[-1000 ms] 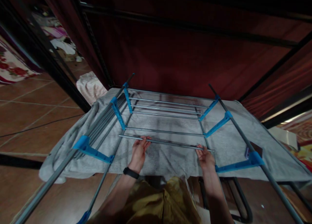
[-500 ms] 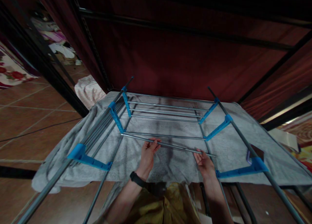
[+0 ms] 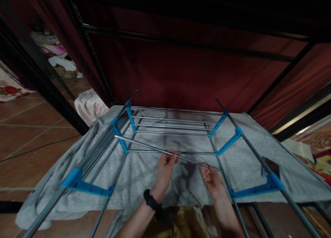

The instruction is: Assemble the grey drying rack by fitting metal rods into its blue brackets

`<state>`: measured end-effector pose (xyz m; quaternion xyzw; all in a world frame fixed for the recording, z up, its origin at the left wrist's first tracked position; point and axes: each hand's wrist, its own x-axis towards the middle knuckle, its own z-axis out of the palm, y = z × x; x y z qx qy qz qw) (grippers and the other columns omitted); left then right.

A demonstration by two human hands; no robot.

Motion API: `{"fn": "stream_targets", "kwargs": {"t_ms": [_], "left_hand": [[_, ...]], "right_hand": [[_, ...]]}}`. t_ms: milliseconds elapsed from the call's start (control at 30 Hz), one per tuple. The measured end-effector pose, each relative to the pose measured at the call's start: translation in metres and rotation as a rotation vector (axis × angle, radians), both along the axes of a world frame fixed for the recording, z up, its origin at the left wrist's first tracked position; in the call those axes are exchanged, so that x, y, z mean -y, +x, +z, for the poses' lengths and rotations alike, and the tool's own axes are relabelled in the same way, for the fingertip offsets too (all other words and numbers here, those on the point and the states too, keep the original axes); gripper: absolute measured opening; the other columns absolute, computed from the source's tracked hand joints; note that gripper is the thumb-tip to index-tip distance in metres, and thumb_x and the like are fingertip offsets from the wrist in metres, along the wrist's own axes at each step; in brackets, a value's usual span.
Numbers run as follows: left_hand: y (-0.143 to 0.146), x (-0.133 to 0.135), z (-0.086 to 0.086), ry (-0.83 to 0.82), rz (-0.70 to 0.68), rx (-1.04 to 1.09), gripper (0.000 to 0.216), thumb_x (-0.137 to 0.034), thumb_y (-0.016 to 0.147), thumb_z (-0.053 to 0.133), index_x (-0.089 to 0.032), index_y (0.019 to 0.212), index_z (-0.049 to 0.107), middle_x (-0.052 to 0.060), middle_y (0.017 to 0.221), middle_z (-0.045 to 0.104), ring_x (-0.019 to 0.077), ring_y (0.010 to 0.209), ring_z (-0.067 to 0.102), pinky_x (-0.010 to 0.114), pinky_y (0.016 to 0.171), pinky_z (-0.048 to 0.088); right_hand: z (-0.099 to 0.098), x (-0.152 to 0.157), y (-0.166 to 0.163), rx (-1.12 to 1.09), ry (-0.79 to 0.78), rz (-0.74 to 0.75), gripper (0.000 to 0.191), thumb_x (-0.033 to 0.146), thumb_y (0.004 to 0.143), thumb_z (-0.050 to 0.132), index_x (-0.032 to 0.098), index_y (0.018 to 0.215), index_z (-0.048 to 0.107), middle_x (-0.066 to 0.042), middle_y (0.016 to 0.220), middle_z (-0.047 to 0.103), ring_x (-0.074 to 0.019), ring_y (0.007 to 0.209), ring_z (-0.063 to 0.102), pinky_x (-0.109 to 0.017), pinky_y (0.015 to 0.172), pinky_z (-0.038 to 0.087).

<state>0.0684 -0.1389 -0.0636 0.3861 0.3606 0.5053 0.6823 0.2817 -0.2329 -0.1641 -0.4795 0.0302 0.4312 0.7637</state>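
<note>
A loose grey metal rod (image 3: 144, 146) lies slanted across a drying rack frame (image 3: 178, 127) of grey tubes and blue plastic brackets. My left hand (image 3: 167, 167), a black band on its wrist, is closed on the rod near its middle. My right hand (image 3: 211, 177) has its fingers curled under the rod's right end. The rod's left end is raised above the left blue bracket (image 3: 119, 134). The rack stands over a grey blanket (image 3: 144, 172).
A dark red fabric wardrobe (image 3: 186, 69) with black poles rises right behind the rack. Brown tiled floor (image 3: 28, 127) lies to the left, with a pale striped bundle (image 3: 89, 105) and scattered clothes farther back. A patterned rug (image 3: 320, 151) shows at the far right.
The rod lay level in both hands near the front; now its left end has swung up and back. My left hand slid right along the rod toward its middle.
</note>
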Motion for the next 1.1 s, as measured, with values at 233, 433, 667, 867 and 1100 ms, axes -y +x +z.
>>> {"fn": "stream_targets", "kwargs": {"t_ms": [233,433,667,867,1100], "left_hand": [[0.019,-0.001,0.009,0.102,-0.053,-0.035,0.036,-0.044,0.081,0.078,-0.023,0.106,0.064,0.008,0.097,0.075,0.0233,0.095,0.07,0.036,0.087,0.052],[0.011,-0.007,0.023,0.248,-0.036,-0.154,0.043,-0.04,0.087,0.072,-0.025,0.126,0.06,0.004,0.088,0.071,0.0226,0.087,0.067,0.034,0.085,0.049],[-0.024,-0.042,0.077,0.404,0.012,-0.283,0.033,-0.023,0.085,0.072,-0.023,0.118,0.071,0.003,0.082,0.066,0.023,0.083,0.062,0.031,0.083,0.045],[-0.04,-0.053,0.051,0.618,0.073,-0.512,0.023,-0.017,0.082,0.071,-0.026,0.102,0.077,0.008,0.102,0.074,0.0289,0.099,0.066,0.035,0.094,0.047],[-0.066,-0.052,0.0,0.914,-0.063,-1.083,0.034,-0.018,0.095,0.047,-0.026,0.116,0.073,0.009,0.103,0.075,0.0287,0.095,0.068,0.044,0.089,0.051]], "right_hand": [[0.025,-0.014,-0.047,-0.13,0.12,0.099,0.006,0.017,0.082,0.069,0.023,0.081,0.07,-0.002,0.09,0.078,-0.0168,0.09,0.076,-0.03,0.087,0.064],[0.055,-0.015,-0.087,-0.309,0.173,0.428,0.01,0.02,0.084,0.073,0.017,0.093,0.073,-0.008,0.098,0.08,-0.0147,0.087,0.077,-0.025,0.084,0.062],[0.078,-0.003,-0.079,-0.161,0.101,0.478,0.015,0.024,0.083,0.074,0.017,0.096,0.074,-0.007,0.093,0.079,-0.015,0.076,0.074,-0.027,0.073,0.06],[0.084,-0.002,-0.048,0.016,0.094,0.317,0.028,0.028,0.07,0.083,0.02,0.095,0.073,-0.007,0.095,0.079,-0.0185,0.082,0.073,-0.03,0.076,0.06],[0.082,0.0,-0.04,0.073,-0.002,0.261,0.039,0.032,0.059,0.091,0.019,0.091,0.073,-0.009,0.095,0.079,-0.0219,0.083,0.073,-0.035,0.08,0.058]]}}
